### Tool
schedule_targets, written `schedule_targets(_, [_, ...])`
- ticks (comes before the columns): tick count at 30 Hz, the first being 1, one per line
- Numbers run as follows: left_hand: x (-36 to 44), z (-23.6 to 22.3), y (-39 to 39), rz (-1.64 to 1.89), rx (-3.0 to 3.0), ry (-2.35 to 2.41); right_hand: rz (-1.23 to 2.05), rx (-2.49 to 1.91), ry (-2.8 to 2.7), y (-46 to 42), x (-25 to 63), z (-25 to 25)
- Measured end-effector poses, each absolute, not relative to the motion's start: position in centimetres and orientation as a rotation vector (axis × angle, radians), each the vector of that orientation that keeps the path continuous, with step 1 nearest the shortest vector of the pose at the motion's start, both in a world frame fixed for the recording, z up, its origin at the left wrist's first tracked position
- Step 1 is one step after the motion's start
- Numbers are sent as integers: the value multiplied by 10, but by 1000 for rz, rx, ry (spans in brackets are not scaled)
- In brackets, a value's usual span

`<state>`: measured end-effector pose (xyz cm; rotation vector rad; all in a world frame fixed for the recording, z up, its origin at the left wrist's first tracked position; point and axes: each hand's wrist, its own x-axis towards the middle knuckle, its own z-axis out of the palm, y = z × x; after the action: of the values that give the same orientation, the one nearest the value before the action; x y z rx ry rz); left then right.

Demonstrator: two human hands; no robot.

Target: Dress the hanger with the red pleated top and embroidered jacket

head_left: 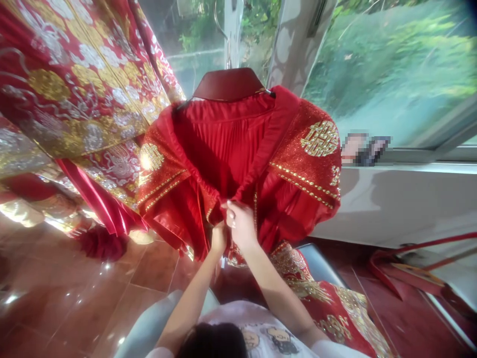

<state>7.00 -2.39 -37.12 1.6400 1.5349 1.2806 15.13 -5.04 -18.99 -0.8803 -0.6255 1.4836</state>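
Observation:
A red jacket (290,164) with gold embroidery hangs on a dark wooden hanger (227,84) in front of me. A pleated red garment (219,144) shows inside its open front. My left hand (218,237) and my right hand (240,221) are side by side at the jacket's front closure, below the collar. Both are closed in a pinch on the two front edges, and their fingertips are partly buried in the cloth.
A larger red and gold embroidered garment (74,89) hangs at the left. Behind the jacket is a window (391,64) with a white sill (410,164). The floor is glossy red-brown tile (74,298). A red metal frame (402,268) lies at the right.

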Motion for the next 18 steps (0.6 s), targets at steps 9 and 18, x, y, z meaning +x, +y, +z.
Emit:
schedule_targets(9, [64, -325, -27, 962, 1737, 1654, 1318, -1022, -1172, -65, 168, -152])
schedule_targets(18, [-35, -58, -36, 1383, 2476, 1368, -459, -1139, -1590, -24, 302, -36])
